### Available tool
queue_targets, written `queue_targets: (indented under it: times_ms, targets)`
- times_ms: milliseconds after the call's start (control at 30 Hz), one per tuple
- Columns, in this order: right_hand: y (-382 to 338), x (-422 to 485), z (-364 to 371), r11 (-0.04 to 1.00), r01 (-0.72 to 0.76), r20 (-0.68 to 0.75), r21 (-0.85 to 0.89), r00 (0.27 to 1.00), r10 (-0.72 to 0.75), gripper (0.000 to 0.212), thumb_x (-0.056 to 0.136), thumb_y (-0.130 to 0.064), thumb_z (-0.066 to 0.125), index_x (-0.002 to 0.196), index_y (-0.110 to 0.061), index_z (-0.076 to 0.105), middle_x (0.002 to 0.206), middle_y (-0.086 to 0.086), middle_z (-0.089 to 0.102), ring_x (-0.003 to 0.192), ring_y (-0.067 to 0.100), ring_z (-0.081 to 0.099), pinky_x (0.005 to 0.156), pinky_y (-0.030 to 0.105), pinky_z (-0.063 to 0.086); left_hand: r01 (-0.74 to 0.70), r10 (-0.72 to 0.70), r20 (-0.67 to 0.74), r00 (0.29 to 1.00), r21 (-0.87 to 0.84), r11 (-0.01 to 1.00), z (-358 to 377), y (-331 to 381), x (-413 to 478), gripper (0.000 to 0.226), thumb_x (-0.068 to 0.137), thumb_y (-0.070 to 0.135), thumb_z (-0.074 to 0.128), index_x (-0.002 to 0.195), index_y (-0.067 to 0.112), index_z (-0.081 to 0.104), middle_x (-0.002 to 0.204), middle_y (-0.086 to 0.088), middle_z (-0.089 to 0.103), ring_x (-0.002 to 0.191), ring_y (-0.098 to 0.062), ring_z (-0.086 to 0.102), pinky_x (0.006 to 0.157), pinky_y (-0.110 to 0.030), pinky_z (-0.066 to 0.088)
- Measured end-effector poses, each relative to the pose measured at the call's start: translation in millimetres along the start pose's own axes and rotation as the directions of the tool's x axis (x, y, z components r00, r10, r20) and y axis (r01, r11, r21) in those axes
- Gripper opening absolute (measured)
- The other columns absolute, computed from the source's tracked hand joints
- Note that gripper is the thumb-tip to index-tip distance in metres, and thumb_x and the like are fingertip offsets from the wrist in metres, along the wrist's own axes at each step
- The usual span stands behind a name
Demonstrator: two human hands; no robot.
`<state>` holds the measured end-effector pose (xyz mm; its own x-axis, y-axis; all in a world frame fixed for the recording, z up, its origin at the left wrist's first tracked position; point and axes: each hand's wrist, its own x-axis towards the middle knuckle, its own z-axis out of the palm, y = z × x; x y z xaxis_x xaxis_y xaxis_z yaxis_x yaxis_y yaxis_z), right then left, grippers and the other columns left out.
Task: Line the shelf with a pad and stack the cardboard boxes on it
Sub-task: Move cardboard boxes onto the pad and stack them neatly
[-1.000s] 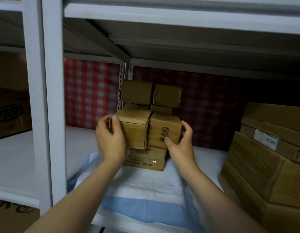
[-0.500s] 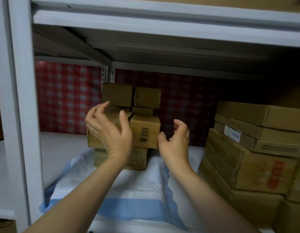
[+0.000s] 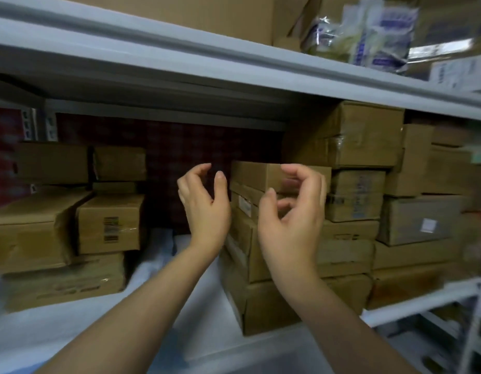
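Note:
A stack of small cardboard boxes (image 3: pixel 109 225) stands at the left on the white and blue pad (image 3: pixel 158 265) that lines the shelf. My left hand (image 3: pixel 207 209) hovers in front of the dark gap between this stack and a taller pile of cardboard boxes (image 3: pixel 350 195) on the right. It holds nothing, its fingers loosely curled. My right hand (image 3: pixel 293 220) floats in front of the right pile's top flat box (image 3: pixel 255 175), fingers curved and empty, touching nothing that I can see.
The upper shelf beam (image 3: pixel 234 68) runs overhead, with a box and plastic-wrapped packs (image 3: pixel 368 28) on it. A red checked cloth (image 3: pixel 180 147) covers the back. The shelf's front rail (image 3: pixel 422 303) and lower racks show at the bottom right.
Both hands have let go of the two boxes on the left stack and moved right, toward the right pile. The view has swung right and up.

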<state>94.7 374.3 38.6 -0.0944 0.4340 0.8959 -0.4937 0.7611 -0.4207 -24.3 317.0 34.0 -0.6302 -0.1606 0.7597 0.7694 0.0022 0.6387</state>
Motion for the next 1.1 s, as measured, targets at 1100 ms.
queue_targets:
  times_ms: [1100]
  targets:
    - [38, 58, -57, 0.885, -0.361, 0.05, -0.293, 0.919, 0.392, 0.045, 0.088, -0.044, 0.061, 0.126, -0.026, 0.042, 0.136, 0.002, 0.04, 0.129, 0.02, 0.033, 0.1, 0.034, 0.038, 0.555, -0.5, 0.288, 0.817, -0.154, 0.818, 54, 29, 31, 0.086, 0.054, 0.094, 0.031, 0.126, 0.049, 0.047, 0.129, 0.0, 0.059, 0.127, -0.028, 0.051, 0.107, -0.053, 0.039]
